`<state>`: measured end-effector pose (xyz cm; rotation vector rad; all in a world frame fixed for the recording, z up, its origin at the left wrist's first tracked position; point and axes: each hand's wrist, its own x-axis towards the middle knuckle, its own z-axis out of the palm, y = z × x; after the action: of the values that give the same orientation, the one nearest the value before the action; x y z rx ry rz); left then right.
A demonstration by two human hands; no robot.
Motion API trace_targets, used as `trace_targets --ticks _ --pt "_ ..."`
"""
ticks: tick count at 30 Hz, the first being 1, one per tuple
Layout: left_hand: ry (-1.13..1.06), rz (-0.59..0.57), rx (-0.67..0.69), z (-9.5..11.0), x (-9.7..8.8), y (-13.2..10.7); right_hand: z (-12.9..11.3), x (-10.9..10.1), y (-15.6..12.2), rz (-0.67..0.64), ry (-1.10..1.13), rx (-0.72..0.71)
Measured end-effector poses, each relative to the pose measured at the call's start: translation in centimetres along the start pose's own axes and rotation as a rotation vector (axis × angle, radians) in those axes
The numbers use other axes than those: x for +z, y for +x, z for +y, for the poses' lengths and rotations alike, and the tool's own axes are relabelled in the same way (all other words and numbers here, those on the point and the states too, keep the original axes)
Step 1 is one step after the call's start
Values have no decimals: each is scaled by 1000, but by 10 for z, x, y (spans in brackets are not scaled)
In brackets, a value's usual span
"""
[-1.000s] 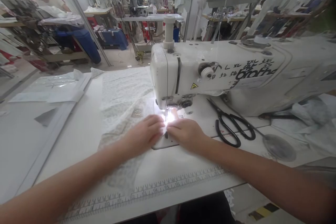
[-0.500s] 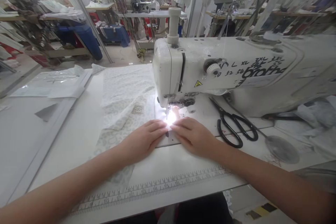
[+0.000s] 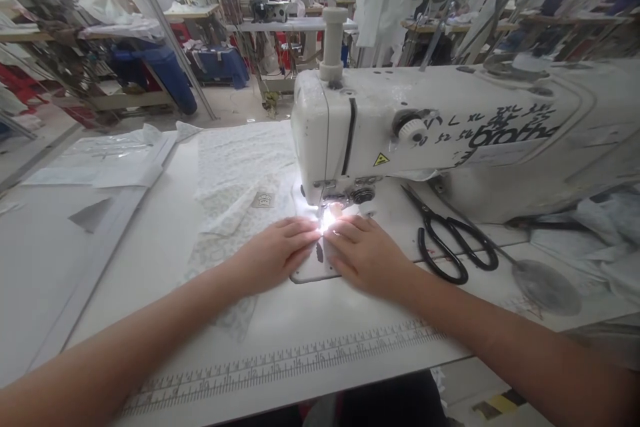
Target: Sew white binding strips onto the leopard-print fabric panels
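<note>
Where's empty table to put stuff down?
Bare tabletop: between ruler and machine plate, and left of the patterned fabric, beyond the left forearm. Crowded: around the left hand and right hand, and by the scissors and bunched cloth.

The left grip (image 3: 275, 250) and right grip (image 3: 367, 255) sit at about the same level, backs of the hands up, with only a narrow gap between them. The left fingers (image 3: 303, 225) lie close together, bent gently toward the right grip; the right fingers (image 3: 345, 233) curl inward to face them. Their ends are too bright to tell whether they pinch or press. Behind each grip the wrist looks almost straight, and the bare left forearm (image 3: 155, 323) and right forearm (image 3: 493, 327) spread apart, slanting back toward the body.
</note>
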<state>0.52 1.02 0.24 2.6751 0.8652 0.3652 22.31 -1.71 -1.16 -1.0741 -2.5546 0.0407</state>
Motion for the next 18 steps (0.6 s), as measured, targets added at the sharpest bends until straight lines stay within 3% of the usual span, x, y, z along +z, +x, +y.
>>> trace_targets --ticks 8,18 --pt "20 -3 8 -21 -5 12 -1 0 -2 -2 -23 52" --pt "39 2 -11 -15 -7 12 -1 -2 -5 53 40 52"
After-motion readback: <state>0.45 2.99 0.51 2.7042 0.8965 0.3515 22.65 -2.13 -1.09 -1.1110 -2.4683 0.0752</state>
